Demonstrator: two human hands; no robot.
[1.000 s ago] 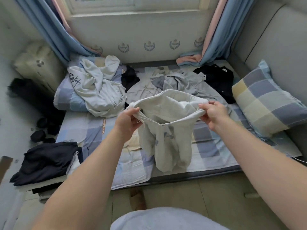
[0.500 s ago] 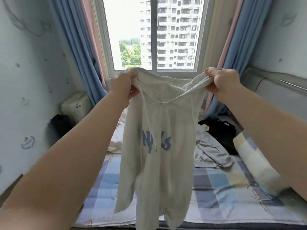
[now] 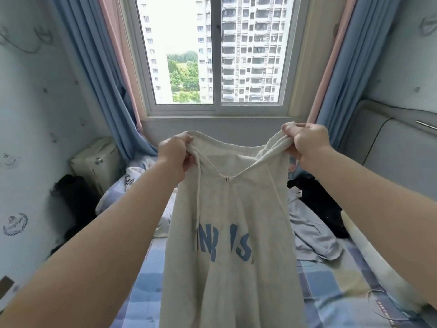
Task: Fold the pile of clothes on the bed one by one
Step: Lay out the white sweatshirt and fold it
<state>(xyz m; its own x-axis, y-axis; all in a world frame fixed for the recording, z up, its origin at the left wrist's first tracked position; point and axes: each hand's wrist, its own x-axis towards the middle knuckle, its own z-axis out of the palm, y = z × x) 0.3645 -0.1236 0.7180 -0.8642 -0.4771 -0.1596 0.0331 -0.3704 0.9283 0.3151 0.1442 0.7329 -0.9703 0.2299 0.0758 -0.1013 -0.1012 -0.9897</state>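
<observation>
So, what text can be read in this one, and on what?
"NR IS": blue letters on the hoodie; folds hide the rest of the word.
Dark script on the white garment at the left: too blurred to read.
Orange strip on the sheet: too small to read.

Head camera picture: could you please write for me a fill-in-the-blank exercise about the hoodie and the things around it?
The left hand and the right hand both grip the pale hoodie at its ____ edge.
The letters printed on the hoodie are ____.
The black garment lies on the bed at the person's ____ side.
Missing words: top; blue; right.
</observation>
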